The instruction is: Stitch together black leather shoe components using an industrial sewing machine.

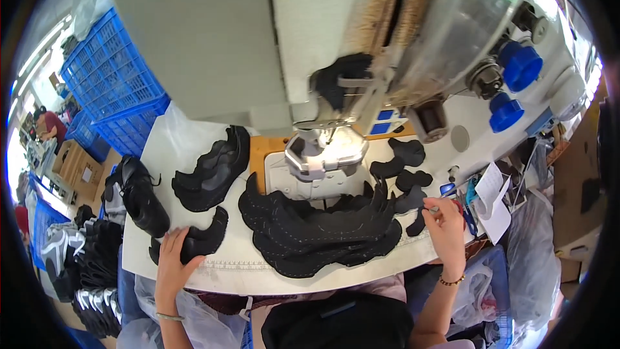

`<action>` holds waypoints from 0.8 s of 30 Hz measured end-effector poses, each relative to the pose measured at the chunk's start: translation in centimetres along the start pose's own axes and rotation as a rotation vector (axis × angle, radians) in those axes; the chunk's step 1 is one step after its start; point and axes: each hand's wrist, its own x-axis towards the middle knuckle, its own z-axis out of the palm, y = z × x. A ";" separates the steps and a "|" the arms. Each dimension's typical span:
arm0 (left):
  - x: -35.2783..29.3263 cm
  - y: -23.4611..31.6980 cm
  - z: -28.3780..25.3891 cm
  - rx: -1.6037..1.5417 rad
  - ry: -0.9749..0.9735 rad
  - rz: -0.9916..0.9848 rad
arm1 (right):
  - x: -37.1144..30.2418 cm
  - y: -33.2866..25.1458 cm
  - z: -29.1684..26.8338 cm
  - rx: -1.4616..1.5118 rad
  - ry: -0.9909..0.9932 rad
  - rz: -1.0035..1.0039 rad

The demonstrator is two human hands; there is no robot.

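Note:
My left hand (172, 262) lies with its fingers stretched out on a curved black shoe-upper piece (210, 236) at the table's left edge. To the right, my right hand (447, 232) is closed in a pinch. What its fingertips hold is too small to make out. Beside them lie small black cut pieces (409, 181). Between the hands a stack of black shoe-upper pieces (323, 236) with pale stitch lines spreads in front of the sewing machine's metal clamp (326, 158). Another black stack (216, 171) sits at the left, next to a black shoe (143, 197).
The sewing machine's big housing (200, 39) rises over the table (226, 274). Blue knobs (506, 113) stand at the right, above white paper slips (494, 200). Blue crates (113, 64) are stacked at the far left. Bundled shoe parts (97, 252) hang lower left. A person (53, 126) sits in the distance.

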 end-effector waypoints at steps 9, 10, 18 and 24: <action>2.0 3.8 0.3 -0.265 0.015 0.005 | 0.7 3.8 2.5 -0.185 0.126 -0.075; 2.9 4.7 0.3 -0.255 0.055 0.053 | 0.8 3.8 2.7 -0.188 0.143 -0.078; 12.9 7.1 2.3 -0.341 0.114 0.131 | -1.7 2.4 1.1 -0.155 0.119 0.091; 14.2 3.5 7.1 0.219 0.121 0.112 | -3.0 3.8 1.5 -0.203 0.112 0.058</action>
